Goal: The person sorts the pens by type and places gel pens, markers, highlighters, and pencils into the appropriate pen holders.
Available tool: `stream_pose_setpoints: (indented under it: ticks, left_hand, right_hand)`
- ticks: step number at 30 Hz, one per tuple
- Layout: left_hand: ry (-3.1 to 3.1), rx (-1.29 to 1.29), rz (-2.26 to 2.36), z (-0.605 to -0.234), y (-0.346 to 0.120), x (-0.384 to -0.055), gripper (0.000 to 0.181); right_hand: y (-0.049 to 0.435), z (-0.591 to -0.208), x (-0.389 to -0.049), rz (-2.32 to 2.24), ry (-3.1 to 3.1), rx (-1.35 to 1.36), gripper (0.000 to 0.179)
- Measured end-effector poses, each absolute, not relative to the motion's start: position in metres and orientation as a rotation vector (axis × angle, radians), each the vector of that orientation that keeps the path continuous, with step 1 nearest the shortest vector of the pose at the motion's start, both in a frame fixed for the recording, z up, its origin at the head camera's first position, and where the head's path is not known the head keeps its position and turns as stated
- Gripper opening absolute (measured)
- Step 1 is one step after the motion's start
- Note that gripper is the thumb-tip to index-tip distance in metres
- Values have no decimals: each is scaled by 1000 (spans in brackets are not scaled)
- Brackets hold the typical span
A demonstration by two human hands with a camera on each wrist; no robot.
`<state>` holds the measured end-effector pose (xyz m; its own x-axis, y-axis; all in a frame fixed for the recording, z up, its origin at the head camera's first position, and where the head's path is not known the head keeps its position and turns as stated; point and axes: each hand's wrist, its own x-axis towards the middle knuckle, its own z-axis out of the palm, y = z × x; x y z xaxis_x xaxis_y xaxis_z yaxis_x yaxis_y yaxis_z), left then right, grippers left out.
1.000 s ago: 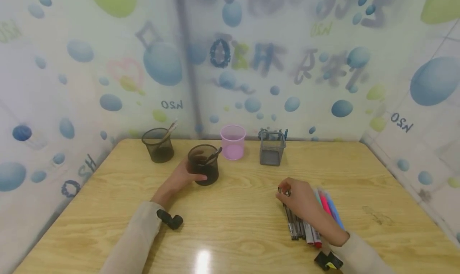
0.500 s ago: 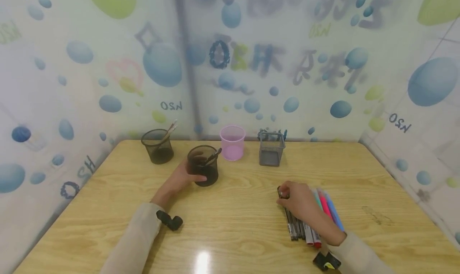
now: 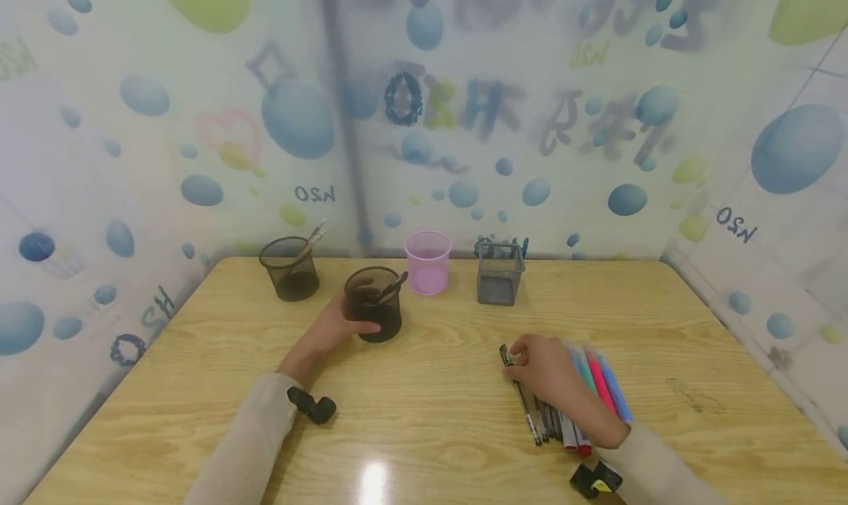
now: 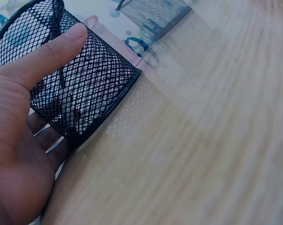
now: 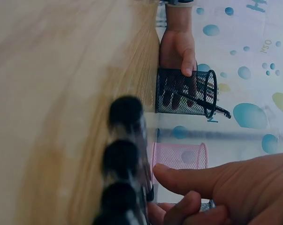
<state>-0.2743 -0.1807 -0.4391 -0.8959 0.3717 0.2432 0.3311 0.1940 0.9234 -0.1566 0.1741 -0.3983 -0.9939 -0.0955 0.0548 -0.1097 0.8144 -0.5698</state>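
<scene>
In the head view my left hand (image 3: 331, 322) grips a round black mesh pen holder (image 3: 387, 315) standing on the table, with a black pen (image 3: 399, 282) leaning in it. The left wrist view shows the thumb across the holder's mesh side (image 4: 96, 79) and the fingers behind it. Over on the right, my right hand (image 3: 546, 369) pinches the far end of a clear-barrelled black pen (image 3: 525, 408) at the left of a row of pens. More black pens (image 3: 548, 422), partly under the hand, and red-ended markers (image 3: 583, 442) lie beside it. Dark pen ends (image 5: 121, 159) fill the right wrist foreground.
Pink (image 3: 596, 376) and blue (image 3: 615, 387) pens lie right of the hand. Along the back stand a black mesh holder (image 3: 281, 273) with thin sticks in it, a pink mesh holder (image 3: 428, 263) and a square grey mesh holder (image 3: 498, 288). A patterned wall rises behind the table.
My right hand has shifted slightly left, drawing the far end of the pinched pen away from the row. The left hand and its pen holder have stayed in place.
</scene>
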Motion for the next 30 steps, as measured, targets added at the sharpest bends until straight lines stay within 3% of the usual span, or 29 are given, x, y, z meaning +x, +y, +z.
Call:
stream_pose_setpoints:
  ticks: [13, 24, 30]
  left_hand:
    - [2348, 712, 1878, -440, -182, -275, 81]
    - [2296, 762, 1912, -445, -179, -278, 82]
    - [2306, 781, 1932, -444, -181, -275, 81]
  right_hand:
    - [171, -404, -161, 926, -3051, 83, 41]
    - [178, -399, -141, 958, -3128, 86, 49]
    - [176, -403, -137, 1035, -3048, 71, 43]
